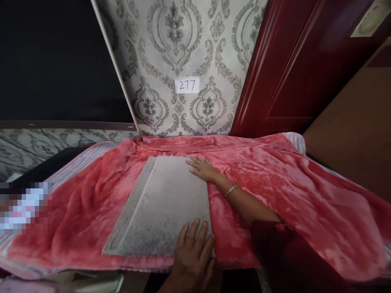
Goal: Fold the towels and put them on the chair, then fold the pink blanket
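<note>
A grey, plush folded towel [171, 195] lies flat, with faint raised lettering near its left side and an under layer showing along that edge. My left hand [194, 252] rests palm down on its near right corner, fingers spread. At the far right corner, my right hand [201, 169] lies flat with its fingers stretched out over the cloth; a silver bangle circles that wrist. Beneath the towel spreads a red and pink fleece blanket [269, 191]. Neither hand grips anything.
Striped bedding [82, 165] shows under the blanket's edges. Behind stand a patterned wall [174, 49] with a paper label [187, 84] reading 277, a large dark screen [61, 61] at left, and a dark red door [284, 61] at right. A blurred patch covers the left edge.
</note>
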`<state>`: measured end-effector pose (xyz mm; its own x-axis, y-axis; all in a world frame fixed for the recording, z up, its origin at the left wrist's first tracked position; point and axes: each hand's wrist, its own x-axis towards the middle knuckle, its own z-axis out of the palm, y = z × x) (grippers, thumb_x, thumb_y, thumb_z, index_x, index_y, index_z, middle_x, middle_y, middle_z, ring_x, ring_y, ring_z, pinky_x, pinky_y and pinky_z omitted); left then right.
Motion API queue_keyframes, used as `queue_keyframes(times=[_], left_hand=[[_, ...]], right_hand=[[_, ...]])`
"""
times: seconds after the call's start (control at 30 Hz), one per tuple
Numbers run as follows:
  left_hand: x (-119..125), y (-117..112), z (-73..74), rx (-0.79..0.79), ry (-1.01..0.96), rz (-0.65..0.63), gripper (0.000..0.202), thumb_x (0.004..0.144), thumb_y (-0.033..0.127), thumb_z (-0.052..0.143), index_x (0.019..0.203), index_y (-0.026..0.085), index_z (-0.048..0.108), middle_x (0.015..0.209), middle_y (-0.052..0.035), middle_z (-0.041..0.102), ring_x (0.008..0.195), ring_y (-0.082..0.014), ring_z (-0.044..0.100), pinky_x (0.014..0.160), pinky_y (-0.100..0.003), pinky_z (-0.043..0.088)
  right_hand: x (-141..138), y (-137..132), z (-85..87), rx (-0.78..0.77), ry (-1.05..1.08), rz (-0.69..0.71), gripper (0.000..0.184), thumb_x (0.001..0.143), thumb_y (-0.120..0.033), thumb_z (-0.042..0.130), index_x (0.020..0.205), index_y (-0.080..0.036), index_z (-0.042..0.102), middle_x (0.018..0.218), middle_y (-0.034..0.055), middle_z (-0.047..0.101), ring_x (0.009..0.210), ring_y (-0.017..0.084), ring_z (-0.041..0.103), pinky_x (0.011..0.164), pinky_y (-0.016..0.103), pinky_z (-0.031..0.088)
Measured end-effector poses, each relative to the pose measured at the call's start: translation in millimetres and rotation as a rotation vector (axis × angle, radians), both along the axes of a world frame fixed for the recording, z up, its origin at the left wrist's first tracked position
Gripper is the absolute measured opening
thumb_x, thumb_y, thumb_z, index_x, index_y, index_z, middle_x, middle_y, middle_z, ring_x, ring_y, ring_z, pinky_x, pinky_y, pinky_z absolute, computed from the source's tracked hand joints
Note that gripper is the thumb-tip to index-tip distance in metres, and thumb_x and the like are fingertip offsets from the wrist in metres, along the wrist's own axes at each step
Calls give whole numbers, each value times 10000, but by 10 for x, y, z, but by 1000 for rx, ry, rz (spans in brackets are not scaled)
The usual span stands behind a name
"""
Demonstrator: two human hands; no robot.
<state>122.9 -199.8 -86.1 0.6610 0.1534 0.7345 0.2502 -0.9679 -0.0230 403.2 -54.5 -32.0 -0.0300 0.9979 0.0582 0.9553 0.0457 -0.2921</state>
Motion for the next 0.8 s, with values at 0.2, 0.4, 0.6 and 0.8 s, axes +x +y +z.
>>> queue_keyframes(times=[0.2, 0.4, 0.6, 0.8], left_hand=[[24, 26, -98, 19, -35, -9, 385, 858, 375, 632, 1194, 204, 714, 1401, -111, 647, 1432, -333, 451, 1218, -521, 272], [109, -9, -132, -40, -166, -16, 325, 888, 330, 557, 1123, 189, 733, 1307, -114, 705, 1412, -318, 480, 1215, -514, 283], [34, -6, -80, -22, -46, -3, 363, 852, 337, 634, 1179, 202, 718, 1416, -107, 637, 1432, -331, 452, 1220, -521, 268], [3, -25, 35, -44, -52, -50, 402, 829, 359, 653, 1199, 210, 698, 1409, -109, 639, 1422, -327, 462, 1208, -528, 296]], right_hand=[[136, 140, -101, 14, 6, -76, 589, 1065, -556, 321, 1616, -351, 288, 1670, 49, 274, 1537, 306, 208, 1209, 585, 205], [153, 141, -146, 48, 15, -78, 588, 1064, -561, 309, 1614, -352, 297, 1663, 43, 293, 1533, 289, 225, 1210, 559, 217], [147, 136, -148, 51, 17, -77, 581, 1064, -541, 319, 1610, -341, 312, 1665, 52, 285, 1530, 289, 232, 1204, 564, 230], [132, 129, -113, 44, 15, -76, 584, 1063, -521, 321, 1616, -333, 299, 1669, 60, 269, 1532, 293, 233, 1207, 578, 223]])
